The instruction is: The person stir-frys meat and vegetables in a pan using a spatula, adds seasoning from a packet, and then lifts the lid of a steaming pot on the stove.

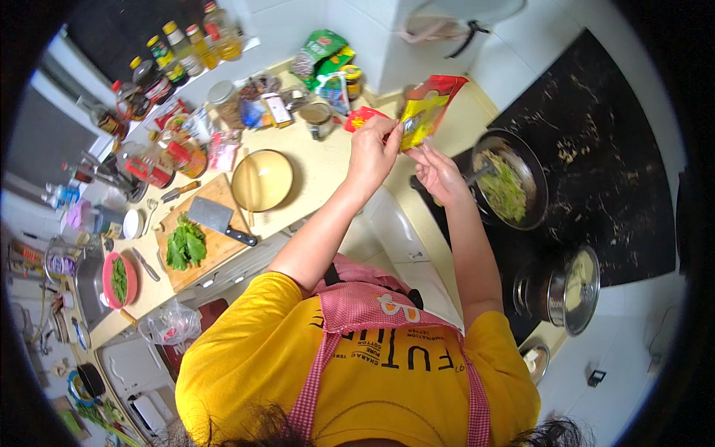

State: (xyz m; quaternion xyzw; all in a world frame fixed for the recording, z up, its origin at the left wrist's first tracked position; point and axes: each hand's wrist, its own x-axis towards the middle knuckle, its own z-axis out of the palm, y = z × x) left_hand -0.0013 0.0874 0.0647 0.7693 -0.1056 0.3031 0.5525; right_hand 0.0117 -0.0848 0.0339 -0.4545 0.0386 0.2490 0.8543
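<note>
A red and yellow seasoning packet (pixel 427 112) is held up over the corner of the counter. My left hand (pixel 373 148) pinches its lower left side between thumb and fingers. At its bottom edge is my right hand (pixel 438 170), fingers partly curled and touching the packet; whether they grip it is unclear. Another small red packet (pixel 360 118) shows just behind my left hand. To the right, a dark frying pan (pixel 539 193) on the stove holds chopped green vegetables (pixel 505 190), with a spatula (pixel 481 173) resting in them.
A yellow bowl (pixel 271 187) with chopsticks across it stands left, beside a cutting board (pixel 223 251) bearing a cleaver (pixel 211 213) and leafy greens (pixel 186 245). A glass mug (pixel 317 122), jars and bottles line the back. A steel pot with a glass lid (pixel 581 290) is at right.
</note>
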